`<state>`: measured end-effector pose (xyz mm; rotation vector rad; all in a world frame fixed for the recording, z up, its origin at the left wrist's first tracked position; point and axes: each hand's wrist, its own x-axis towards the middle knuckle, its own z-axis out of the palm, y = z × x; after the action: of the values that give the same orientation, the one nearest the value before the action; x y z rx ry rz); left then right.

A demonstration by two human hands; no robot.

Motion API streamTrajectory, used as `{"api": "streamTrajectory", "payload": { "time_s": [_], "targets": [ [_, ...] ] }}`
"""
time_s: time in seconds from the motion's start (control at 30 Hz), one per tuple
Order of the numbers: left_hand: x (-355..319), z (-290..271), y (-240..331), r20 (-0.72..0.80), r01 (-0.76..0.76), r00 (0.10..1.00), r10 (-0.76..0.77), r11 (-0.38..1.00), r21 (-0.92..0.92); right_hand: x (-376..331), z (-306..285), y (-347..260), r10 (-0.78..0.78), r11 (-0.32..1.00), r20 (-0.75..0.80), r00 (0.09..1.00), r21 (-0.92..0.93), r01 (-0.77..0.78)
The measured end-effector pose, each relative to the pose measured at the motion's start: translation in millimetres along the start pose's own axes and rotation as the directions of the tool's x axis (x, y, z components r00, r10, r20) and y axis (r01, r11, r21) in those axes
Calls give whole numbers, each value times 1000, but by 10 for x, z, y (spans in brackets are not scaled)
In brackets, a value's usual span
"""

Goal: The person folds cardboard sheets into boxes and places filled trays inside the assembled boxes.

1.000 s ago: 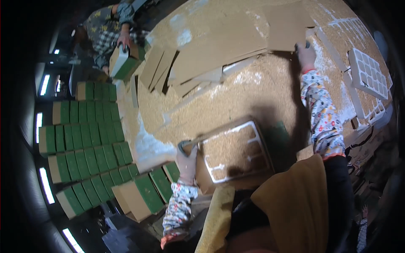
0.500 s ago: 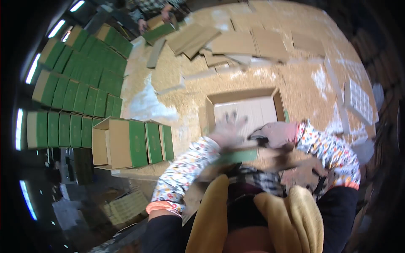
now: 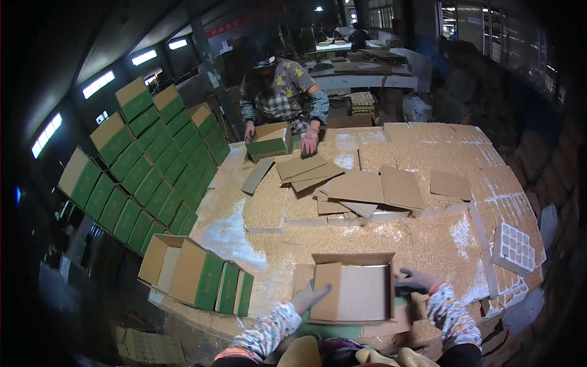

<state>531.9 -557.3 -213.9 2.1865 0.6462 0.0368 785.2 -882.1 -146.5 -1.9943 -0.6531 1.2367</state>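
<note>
An open-topped cardboard box (image 3: pixel 365 293), green outside, stands on the worktable in front of me. A brown cardboard panel (image 3: pixel 331 292) covers the left part of its inside; whether it is a flap or a loose sheet I cannot tell. My left hand (image 3: pixel 307 300), in a pale glove, is at the box's left side, its thumb over the panel and fingers behind the edge. Beside the right wall, my right hand (image 3: pixel 417 281) has its dark-tipped fingers apart, close to or touching the rim.
Green-and-brown boxes (image 3: pixel 131 174) are stacked at the left, with several more (image 3: pixel 208 278) on the table's near left corner. Flat cardboard sheets (image 3: pixel 361 186) lie mid-table. A white celled tray (image 3: pixel 512 248) sits at right. Across the table a co-worker (image 3: pixel 284 101) handles another box (image 3: pixel 269 142).
My view has tilted up, showing more of the room. My left hand has gone from over the box's inside to its left edge; my right hand is now beside the right wall. The brown panel now shows inside.
</note>
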Motion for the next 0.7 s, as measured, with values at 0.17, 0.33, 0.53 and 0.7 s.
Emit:
{"api": "streamTrajectory", "payload": {
  "time_s": [0.17,0.33,0.53,0.7],
  "targets": [
    [-243,260,55,-86,261,946,-314,889,-376,802,682,527,-2,978,-29,1000,-208,-4],
    [-276,-4,-207,-43,194,970,-238,874,-446,419,1163,388,-113,873,-209,971,446,198],
    [-1399,-1105,192,-615,-355,789,15,827,-435,72,1606,9,-110,436,-92,990,891,131],
    [-2532,-3190,-893,-948,-66,-319,-17,998,4,-187,2408,-1933,-236,385,-2,972,918,95]
  ]
}}
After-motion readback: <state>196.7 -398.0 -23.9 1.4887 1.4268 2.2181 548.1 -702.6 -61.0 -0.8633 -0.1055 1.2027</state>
